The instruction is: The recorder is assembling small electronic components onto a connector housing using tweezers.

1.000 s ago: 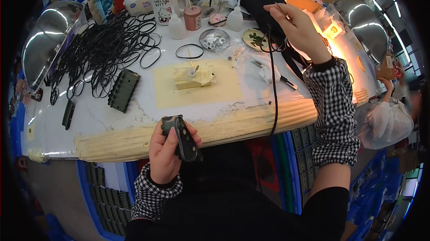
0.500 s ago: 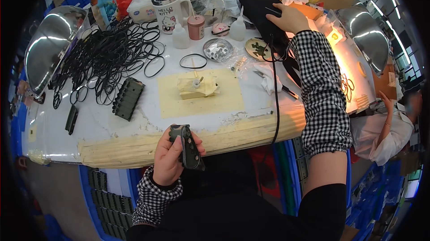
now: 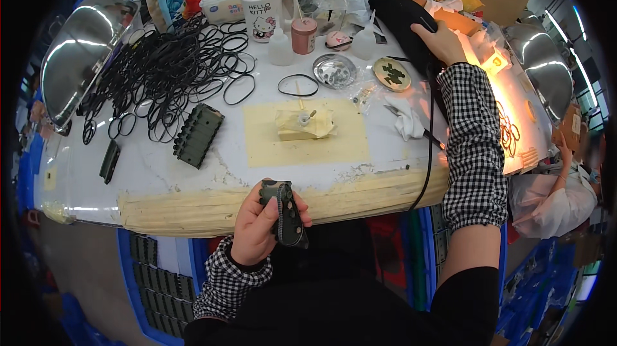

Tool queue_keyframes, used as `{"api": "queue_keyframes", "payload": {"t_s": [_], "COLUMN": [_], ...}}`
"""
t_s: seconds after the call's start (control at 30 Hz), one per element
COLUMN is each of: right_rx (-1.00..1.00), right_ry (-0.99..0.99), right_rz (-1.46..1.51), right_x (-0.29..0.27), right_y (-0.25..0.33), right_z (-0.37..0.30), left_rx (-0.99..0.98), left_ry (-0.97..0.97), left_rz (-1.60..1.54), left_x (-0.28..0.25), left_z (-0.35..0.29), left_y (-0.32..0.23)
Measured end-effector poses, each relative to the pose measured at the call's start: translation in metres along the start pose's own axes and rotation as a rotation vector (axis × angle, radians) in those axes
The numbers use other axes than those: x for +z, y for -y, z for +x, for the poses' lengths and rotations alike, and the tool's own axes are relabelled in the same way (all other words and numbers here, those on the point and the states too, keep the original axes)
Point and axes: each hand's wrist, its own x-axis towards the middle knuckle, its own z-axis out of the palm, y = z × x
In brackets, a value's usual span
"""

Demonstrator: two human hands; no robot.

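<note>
Near the table's front edge, my left hand [image 3: 256, 225] grips a small dark-green camouflage piece [image 3: 292, 220] with a row of round holes or studs along its side. It stands roughly upright, the thumb pressed on its face. At the far right, my right hand [image 3: 442, 42] lies closed over the end of a long black object [image 3: 400, 19] with a black cord [image 3: 429, 153] running down over the table edge. Its exact kind is not plain. Between the hands sits a tape-covered block [image 3: 305, 130] with a small nozzle-like part on top, on a yellow taped sheet [image 3: 270, 156].
Left lie a heap of black bands [image 3: 154, 69], a ribbed green block [image 3: 199, 137] and a small green strip [image 3: 110, 161]. Behind stand a white mug [image 3: 262, 15], squeeze bottles [image 3: 281, 49] and a metal dish [image 3: 334, 71]. Metal lamp shades [image 3: 83, 56] flank the table; a person [image 3: 556, 201] works at right.
The table scene has shifted rightward and slightly downward at its far side. The black object now appears straighter under my right hand. My left hand keeps the camouflage piece.
</note>
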Motion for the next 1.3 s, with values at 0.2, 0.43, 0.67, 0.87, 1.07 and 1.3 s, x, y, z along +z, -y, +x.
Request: {"api": "queue_keyframes", "payload": {"t_s": [0.2, 0.43, 0.67, 0.87, 1.07, 1.3], "right_rx": [0.103, 0.250, 0.166, 0.002, -0.360, -0.538], "right_ry": [-0.002, -0.007, 0.002, -0.057, -0.135, 0.086], "right_rz": [0.201, 0.155, 0.110, -0.176, -0.010, 0.117], "right_x": [-0.004, -0.011, -0.011, -0.034, -0.035, -0.059], "right_y": [-0.015, -0.014, -0.017, 0.017, 0.031, 0.068], "right_z": [0.001, -0.007, -0.011, -0.028, -0.022, -0.073], "left_rx": [0.003, -0.001, -0.008, 0.000, 0.006, 0.001], "left_ry": [0.017, 0.036, 0.059, 0.051, 0.064, 0.054], "left_rz": [-0.019, -0.030, -0.031, -0.038, -0.034, -0.040], "left_x": [-0.001, -0.003, -0.004, -0.005, -0.005, -0.004], "left_z": [0.002, 0.001, 0.002, 0.000, 0.001, 0.001], "left_y": [0.000, 0.000, 0.000, 0.001, 0.001, 0.001]}}
